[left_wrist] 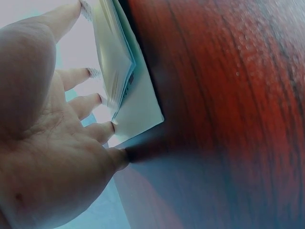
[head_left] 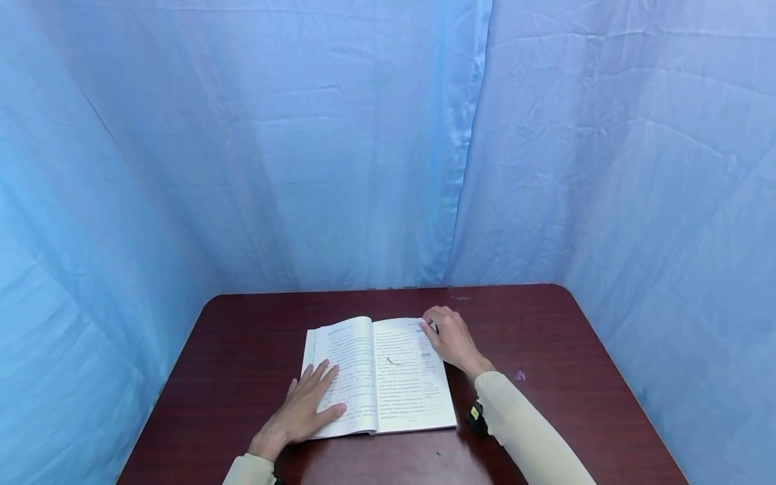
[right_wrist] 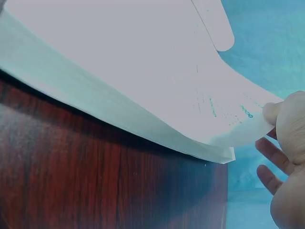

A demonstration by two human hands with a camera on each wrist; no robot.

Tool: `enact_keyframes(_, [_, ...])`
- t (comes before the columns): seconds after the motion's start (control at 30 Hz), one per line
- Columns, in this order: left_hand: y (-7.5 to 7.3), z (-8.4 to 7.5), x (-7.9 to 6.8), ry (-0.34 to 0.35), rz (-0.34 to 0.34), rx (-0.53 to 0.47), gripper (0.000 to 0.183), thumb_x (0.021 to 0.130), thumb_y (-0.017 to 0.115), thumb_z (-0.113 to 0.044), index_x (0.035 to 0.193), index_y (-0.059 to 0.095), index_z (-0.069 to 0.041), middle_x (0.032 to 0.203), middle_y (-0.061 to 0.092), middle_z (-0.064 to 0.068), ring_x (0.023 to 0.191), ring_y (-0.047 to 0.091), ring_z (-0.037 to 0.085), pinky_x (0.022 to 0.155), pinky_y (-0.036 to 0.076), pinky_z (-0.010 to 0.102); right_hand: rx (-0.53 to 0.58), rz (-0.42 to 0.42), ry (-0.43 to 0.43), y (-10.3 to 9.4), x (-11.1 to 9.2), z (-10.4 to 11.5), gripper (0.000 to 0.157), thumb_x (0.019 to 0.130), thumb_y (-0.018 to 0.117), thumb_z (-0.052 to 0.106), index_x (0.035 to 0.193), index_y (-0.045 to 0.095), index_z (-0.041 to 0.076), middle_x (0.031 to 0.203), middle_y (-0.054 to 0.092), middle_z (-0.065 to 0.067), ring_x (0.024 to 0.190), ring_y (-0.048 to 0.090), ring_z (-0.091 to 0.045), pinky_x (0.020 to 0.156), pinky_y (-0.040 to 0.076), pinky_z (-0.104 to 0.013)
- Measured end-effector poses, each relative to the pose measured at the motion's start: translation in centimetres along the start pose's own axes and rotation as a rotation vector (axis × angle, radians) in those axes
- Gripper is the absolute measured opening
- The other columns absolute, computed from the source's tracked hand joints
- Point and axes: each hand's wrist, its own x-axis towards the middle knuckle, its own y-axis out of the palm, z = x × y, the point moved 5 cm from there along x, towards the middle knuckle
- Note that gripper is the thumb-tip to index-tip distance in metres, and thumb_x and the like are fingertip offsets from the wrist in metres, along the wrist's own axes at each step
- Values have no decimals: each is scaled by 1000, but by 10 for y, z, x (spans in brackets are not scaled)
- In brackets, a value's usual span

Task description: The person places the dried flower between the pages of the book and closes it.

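Note:
An open book (head_left: 400,404) with printed pages lies on the dark red table. My left hand (head_left: 301,407) rests with spread, straight fingers on the left page; in the left wrist view its fingertips line up along the book's edge, where the leaves (left_wrist: 112,62) fan slightly apart. At the far right corner, my right hand (head_left: 453,342) pinches the right page between thumb and fingers. The right wrist view shows that page corner (right_wrist: 245,126) lifted and bent above the leaves beneath. A thin, curved yellow-green stem (head_left: 393,362) lies on the right page.
A small purple flower-like piece (head_left: 520,375) lies on the table (head_left: 576,417) right of the book. A black device (head_left: 476,416) sits at the right wrist. Blue curtains (head_left: 364,168) hang around the table's back and sides.

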Motion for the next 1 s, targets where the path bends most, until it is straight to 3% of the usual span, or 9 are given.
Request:
enact_keyframes(0.2, [-2, -3, -1, -35, 42, 30, 87, 106, 71, -56, 175, 42, -10, 186, 30, 23, 174, 17, 58, 133, 13, 88, 103, 72, 96, -2, -6, -1, 24, 114, 70, 23, 122, 82, 4, 131, 81, -18, 110, 79, -30, 93, 65, -49])
enact_keyframes(0.37, [-3, -4, -2, -37, 30, 42, 87, 107, 71, -55, 175, 42, -10, 187, 29, 22, 175, 17, 56, 134, 14, 86, 218, 166, 155, -3, -16, -1, 41, 114, 71, 28, 149, 71, 7, 130, 81, -12, 99, 76, -19, 88, 63, -39])
enact_keyframes(0.53, [-3, -5, -5, -15, -8, 47, 85, 108, 70, -55, 175, 42, -10, 187, 30, 21, 175, 19, 54, 134, 15, 85, 298, 225, 168, -10, -30, 8, 53, 113, 71, 32, 162, 61, 12, 143, 78, -12, 112, 81, -22, 94, 66, -38])
enact_keyframes(0.67, [-6, -9, -7, 44, -76, 49, 80, 110, 70, -50, 173, 45, -7, 183, 36, 24, 173, 25, 56, 133, 20, 85, 344, 240, 174, -14, -42, 15, 58, 113, 72, 35, 165, 57, 15, 154, 73, -13, 122, 81, -28, 100, 67, -42])
enact_keyframes(0.87, [-17, -21, -7, 190, -241, 77, 73, 110, 73, -35, 170, 48, -2, 177, 45, 28, 166, 38, 58, 129, 33, 83, 395, 250, 152, -13, -54, 30, 59, 112, 72, 36, 166, 57, 16, 164, 66, -12, 129, 78, -34, 106, 66, -46])
enact_keyframes(0.93, [-21, -24, -8, 230, -288, 85, 72, 110, 74, -31, 170, 48, -2, 176, 46, 28, 165, 40, 57, 129, 35, 79, 406, 258, 128, -11, -58, 36, 60, 112, 71, 36, 167, 56, 16, 165, 64, -11, 131, 77, -34, 106, 66, -45])
enact_keyframes(1.0, [-25, -27, -8, 256, -328, 79, 72, 109, 75, -29, 170, 48, -3, 176, 47, 27, 165, 42, 54, 136, 33, 65, 419, 266, 91, -9, -60, 43, 61, 112, 71, 34, 167, 55, 14, 166, 63, -11, 133, 76, -34, 106, 66, -43])
